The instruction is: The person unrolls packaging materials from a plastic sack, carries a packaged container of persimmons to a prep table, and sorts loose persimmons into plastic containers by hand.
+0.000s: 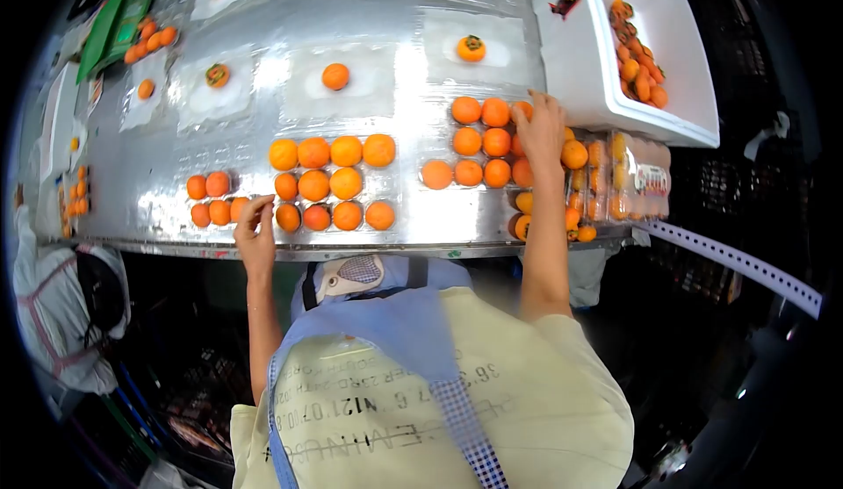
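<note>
Head view: round orange fruits (314,186); grips of left hand (255,228) and right hand (542,129) unclear.

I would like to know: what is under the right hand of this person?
Orange fruits show partly along the picture's left side of the right hand. Whatever lies directly beneath the hand is covered, so I cannot count any fruits there.
</note>
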Available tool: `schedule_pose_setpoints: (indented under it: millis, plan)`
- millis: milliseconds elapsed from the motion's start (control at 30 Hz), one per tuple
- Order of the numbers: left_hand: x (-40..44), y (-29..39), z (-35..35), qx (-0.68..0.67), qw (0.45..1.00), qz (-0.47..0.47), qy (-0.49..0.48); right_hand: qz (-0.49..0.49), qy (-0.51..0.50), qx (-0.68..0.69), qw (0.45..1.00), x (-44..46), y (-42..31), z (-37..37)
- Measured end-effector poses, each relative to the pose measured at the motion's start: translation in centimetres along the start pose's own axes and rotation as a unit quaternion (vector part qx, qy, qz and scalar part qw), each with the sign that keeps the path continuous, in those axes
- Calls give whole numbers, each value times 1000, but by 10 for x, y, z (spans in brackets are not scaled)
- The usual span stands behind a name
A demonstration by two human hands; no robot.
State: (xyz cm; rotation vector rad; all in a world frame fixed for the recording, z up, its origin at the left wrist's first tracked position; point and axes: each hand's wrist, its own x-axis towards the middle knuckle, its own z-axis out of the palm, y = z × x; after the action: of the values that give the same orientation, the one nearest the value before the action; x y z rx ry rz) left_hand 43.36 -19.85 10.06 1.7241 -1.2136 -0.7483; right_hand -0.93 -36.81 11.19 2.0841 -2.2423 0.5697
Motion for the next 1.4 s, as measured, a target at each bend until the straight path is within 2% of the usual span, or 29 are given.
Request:
schedule_pose_setpoints:
  millis: [100, 233, 300, 433, 533, 633, 767, 867, 967, 1067, 1167, 1200, 1300, 1400]
  plan:
    - [-15, 10, 8, 34, 999, -11, 32, -85, 27, 130, 988, -12, -41, -25]
    - [-32, 12, 15, 111, 993, -18, 46, -162, -61, 281, 944, -46, -92, -21]
    - [-36, 19, 16, 191, 980, 25, 46, -205, -63, 293, 932, -60, -110, -14]
    - [-40, 8, 20, 244, 968, 23, 47, -255, -110, 321, 905, -91, -140, -6]
    - [-35, 14, 19, 239, 971, 5, 21, -253, -225, 282, 898, -115, -158, -20]
    - [-29, 14, 13, 248, 969, 15, -13, -207, -292, 195, 913, -130, -170, -30]
    - [-22, 16, 4, 227, 972, 23, -55, -235, -175, 266, 918, -139, -189, -31]
    - [-18, 18, -2, 205, 975, 23, -82, -268, -160, 267, 911, -147, -214, -20]
    - [-12, 14, -9, 161, 983, 28, -90, -252, -211, 260, 908, -147, -235, -14]
    - [-6, 15, -18, 127, 985, 37, -110, -223, -173, 254, 925, -135, -243, -3]
    - [-3, 12, -24, 88, 986, 37, -134, -208, -211, 204, 933, -127, -248, -8]
    - [-3, 9, -25, 71, 987, 35, -142, -231, -249, 181, 923, -131, -251, -7]
    - [0, 6, -26, 34, 983, 46, -175, -286, -167, 187, 925, -153, -262, 3]
    - [4, 3, -27, 3, 977, 73, -198, -226, -205, 161, 939, -169, -271, 11]
